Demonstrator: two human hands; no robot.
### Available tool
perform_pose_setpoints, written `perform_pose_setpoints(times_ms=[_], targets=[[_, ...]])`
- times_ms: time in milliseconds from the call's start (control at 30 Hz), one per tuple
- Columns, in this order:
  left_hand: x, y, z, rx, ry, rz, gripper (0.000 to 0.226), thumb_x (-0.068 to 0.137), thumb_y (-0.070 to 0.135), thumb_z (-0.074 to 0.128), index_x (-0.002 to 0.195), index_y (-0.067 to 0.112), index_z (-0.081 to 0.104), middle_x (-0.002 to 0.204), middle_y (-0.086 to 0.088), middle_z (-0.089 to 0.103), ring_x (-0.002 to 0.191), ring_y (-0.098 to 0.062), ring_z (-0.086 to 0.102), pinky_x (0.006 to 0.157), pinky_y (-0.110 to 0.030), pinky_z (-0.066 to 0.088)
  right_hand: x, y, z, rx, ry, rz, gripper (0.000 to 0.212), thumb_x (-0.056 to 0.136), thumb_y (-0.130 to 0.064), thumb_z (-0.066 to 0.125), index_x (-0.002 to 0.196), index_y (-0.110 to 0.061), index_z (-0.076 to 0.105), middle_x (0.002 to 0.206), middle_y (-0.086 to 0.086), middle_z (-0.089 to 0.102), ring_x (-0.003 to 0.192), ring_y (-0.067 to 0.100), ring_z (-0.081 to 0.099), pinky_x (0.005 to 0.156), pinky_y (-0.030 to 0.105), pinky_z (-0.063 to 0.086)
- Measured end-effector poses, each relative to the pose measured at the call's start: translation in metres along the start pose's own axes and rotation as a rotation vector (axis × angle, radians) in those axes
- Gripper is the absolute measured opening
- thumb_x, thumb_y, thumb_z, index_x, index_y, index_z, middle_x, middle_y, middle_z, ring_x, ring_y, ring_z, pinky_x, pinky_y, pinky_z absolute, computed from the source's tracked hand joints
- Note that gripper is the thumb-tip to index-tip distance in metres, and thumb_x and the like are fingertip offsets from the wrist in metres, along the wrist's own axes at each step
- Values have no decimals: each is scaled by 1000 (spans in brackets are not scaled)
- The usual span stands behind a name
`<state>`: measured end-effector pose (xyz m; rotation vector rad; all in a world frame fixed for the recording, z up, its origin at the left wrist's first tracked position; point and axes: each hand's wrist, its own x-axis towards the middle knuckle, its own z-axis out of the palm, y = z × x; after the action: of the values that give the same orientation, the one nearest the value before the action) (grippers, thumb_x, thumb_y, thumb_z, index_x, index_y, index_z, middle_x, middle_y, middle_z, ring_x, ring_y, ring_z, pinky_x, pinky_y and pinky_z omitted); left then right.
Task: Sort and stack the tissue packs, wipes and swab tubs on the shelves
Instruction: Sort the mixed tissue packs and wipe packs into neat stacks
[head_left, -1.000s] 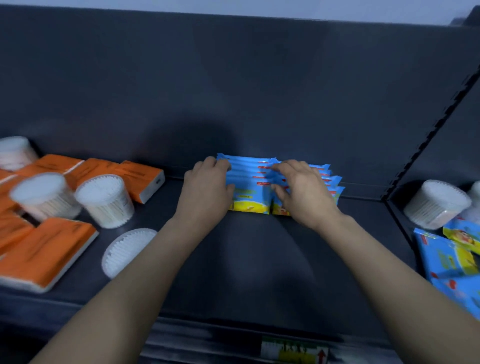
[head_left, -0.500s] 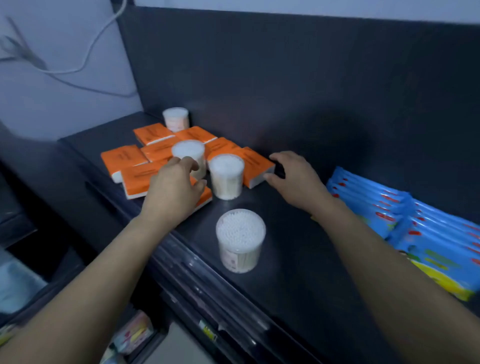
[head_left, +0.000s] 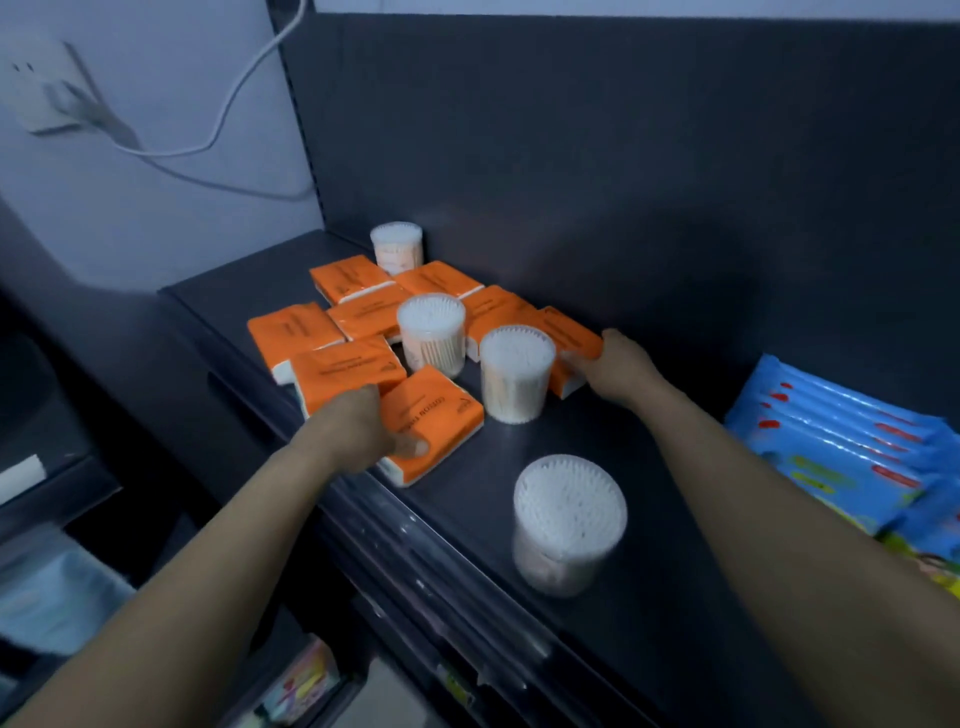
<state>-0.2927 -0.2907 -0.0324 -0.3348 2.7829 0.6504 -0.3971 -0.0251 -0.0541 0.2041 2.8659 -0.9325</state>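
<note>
Widest of all, a dark shelf (head_left: 649, 545) backed by a dark panel (head_left: 623, 156). At its right end, a row of blue wipes packs (head_left: 841, 457), overlapped like shingles. Toward the left end, a loose spread of orange tissue packs (head_left: 353, 317), lying flat, several overlapping. Among them and in front, four upright swab tubs: the nearest tub (head_left: 569, 519) alone by the shelf's front edge, the middle tub (head_left: 516, 371) and the third tub (head_left: 431, 332) amid the orange packs, the far tub (head_left: 396, 247) at the back. Left hand (head_left: 358, 426) gripping the front tissue pack (head_left: 436, 415), thumb on its near edge, fingers over the top. Right hand (head_left: 618, 364) grasping the near end of the rightmost tissue pack (head_left: 571, 338), just behind the middle tub. On the wall at left, a white socket (head_left: 41, 88) and a trailing white cable (head_left: 244, 93).
</note>
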Motion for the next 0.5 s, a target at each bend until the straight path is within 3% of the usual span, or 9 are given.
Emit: perform_pose_setpoints(times_ms=[100,233,300,400,500], targets=[[11,-7,0,-13,-10,66,94,59,48,82,135,13,39,135,-6,47,117,-25,49,95,-33,41,40,25,24,114,-12,46,107,39,-83,59,119,-11,56,116,14,63,108,33,60,93,45,50],[15,-8,-10,-86,-67,209,75,62,38,84,125,16,50,122,-2,56,104,-18,53,89,-30,43,20,8,18,265,29,156,117,29,-63,73,128,-8,47,125,10,54,112,30,56,95,45,50],[16,-5,-20,-80,-62,266,60,69,37,79,119,16,53,115,-1,58,100,-17,54,86,-30,45,6,-7,11,382,44,190,100,31,-48,79,118,-4,56,115,11,61,101,27,62,88,41,54],[13,-2,-44,-93,-1,340,43,75,36,74,103,16,49,98,0,56,81,-11,51,65,-23,41,-10,-16,1,520,114,224,54,63,-13,82,110,-4,57,105,11,62,96,25,62,85,40,54],[-21,14,-65,-124,141,451,36,80,39,68,97,19,43,80,8,50,67,0,42,56,-17,31,-27,-16,-13,517,233,213,46,71,-1,74,111,-9,54,104,8,56,95,23,56,83,37,52]])
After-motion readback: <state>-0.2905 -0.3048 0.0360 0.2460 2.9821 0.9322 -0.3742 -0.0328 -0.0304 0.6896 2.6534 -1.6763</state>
